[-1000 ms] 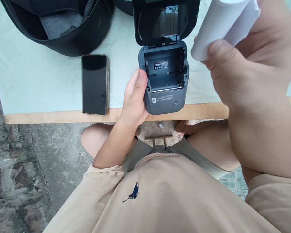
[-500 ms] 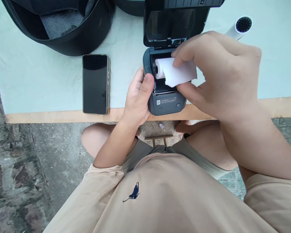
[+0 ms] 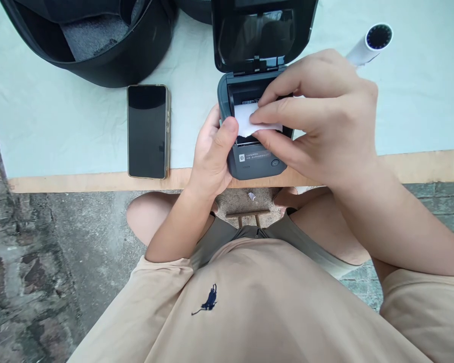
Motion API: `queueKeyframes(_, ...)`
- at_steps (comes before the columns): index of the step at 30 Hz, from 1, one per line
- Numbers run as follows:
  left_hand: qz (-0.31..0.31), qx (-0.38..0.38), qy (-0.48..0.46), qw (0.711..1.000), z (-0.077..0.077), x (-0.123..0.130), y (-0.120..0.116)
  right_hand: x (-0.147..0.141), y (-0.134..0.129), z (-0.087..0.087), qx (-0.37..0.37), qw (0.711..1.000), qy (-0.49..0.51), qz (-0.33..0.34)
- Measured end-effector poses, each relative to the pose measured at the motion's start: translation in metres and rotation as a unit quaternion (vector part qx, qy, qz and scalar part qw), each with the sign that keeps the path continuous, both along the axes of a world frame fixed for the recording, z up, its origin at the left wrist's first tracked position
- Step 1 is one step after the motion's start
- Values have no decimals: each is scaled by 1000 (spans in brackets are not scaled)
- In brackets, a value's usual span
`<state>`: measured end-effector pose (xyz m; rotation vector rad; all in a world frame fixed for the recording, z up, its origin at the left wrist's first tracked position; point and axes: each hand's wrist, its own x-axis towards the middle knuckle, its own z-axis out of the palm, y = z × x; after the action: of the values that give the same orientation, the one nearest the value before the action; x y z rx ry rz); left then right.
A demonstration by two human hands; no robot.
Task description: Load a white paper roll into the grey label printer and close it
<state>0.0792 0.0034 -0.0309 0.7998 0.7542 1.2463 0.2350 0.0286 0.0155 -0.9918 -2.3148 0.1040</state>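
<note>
From my end of the head camera, I have the printer (image 3: pixel 259 160) in the left hand (image 3: pixel 213 154), gripped along its left wall with the thumb over the edge, at the near border of the worktop (image 3: pixel 79 128). Whether its base rests there, I can't tell. The lid (image 3: pixel 263 38) stands open. The roll (image 3: pixel 243 117) is in the printer's bay (image 3: pixel 245 92), and the right hand (image 3: pixel 335 121) is closed narrow on it — thumb at the near edge, fingers on top. How deep it sits is hidden.

I judge the roll light, smooth and a little slippery, its loose end soft and easily creased or torn; I'd take it by the wound body and pinch gently. The printer looks like hard plastic, stiff and modest in weight — best held by its sides, clear of the lid. A second roll (image 3: pixel 357 54) stands beyond the right hand; the phone (image 3: pixel 147 133) lies left of the left hand.
</note>
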Motion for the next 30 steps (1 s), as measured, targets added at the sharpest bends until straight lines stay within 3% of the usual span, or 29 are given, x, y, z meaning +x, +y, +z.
queueKeyframes(8,-21,20,-64,998,-6,-5,2,6,0,-5,9,997,50,60)
queueKeyframes(13,-20,23,-40,999,-7,-7,2,4,-1,-7,-16,992,94,80)
queueKeyframes(17,1,48,-4,999,-13,-7,1,-2,-8,-3,-124,980,149,-51)
queueKeyframes(19,4,53,16,998,-16,-7,0,-4,-12,0,-189,965,169,-74)
queueKeyframes(22,7,59,29,998,-18,-8,0,-4,-14,1,-280,938,196,-58)
queueKeyframes(26,4,57,23,998,-16,-8,0,-1,-11,-4,-431,869,241,14)
queueKeyframes(28,0,49,13,999,-15,-8,0,1,-8,-8,-463,845,260,57)
queueKeyframes(30,3,43,13,999,-14,-8,0,3,-6,-10,-466,840,269,74)
